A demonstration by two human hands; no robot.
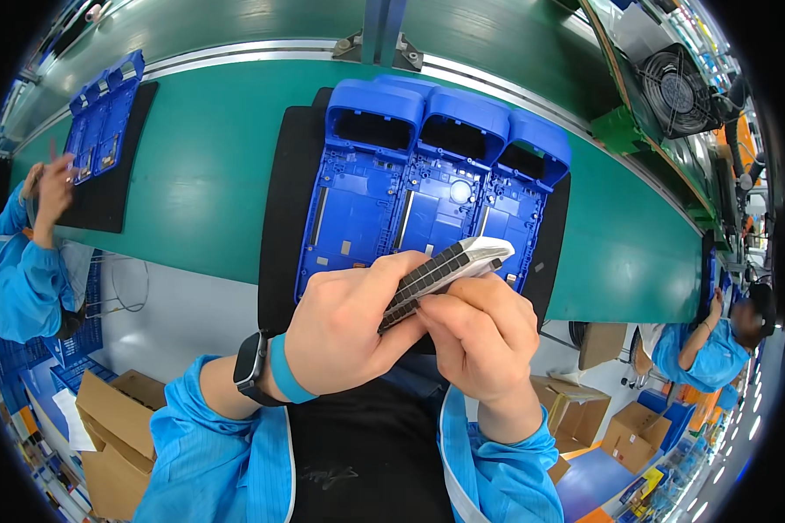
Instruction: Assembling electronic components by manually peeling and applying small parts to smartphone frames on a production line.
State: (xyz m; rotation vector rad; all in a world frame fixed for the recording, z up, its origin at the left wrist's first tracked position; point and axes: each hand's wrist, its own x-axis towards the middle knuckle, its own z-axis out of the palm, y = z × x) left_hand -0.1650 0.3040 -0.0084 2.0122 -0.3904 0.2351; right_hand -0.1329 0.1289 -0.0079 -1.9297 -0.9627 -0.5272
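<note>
White backing strip (pixel 449 272) with dark foam pads pinched between left hand (pixel 349 327) and right hand (pixel 484 336), both closed on it, just above three blue housings (pixel 427 200) on black mat (pixel 279 218), green conveyor (pixel 201 174).

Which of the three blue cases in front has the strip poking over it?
The rightmost blue case. The strip of dark pads, held by both hands, has its pale end over that case's lower part; the other two are clear of it.

Strip (pixel 440 277): narrow white backing sheet carrying a row of small dark grey rectangular pads; held tilted, far end raised toward the right, pinched between fingers of both hands, above the near edge of three blue housings.
</note>
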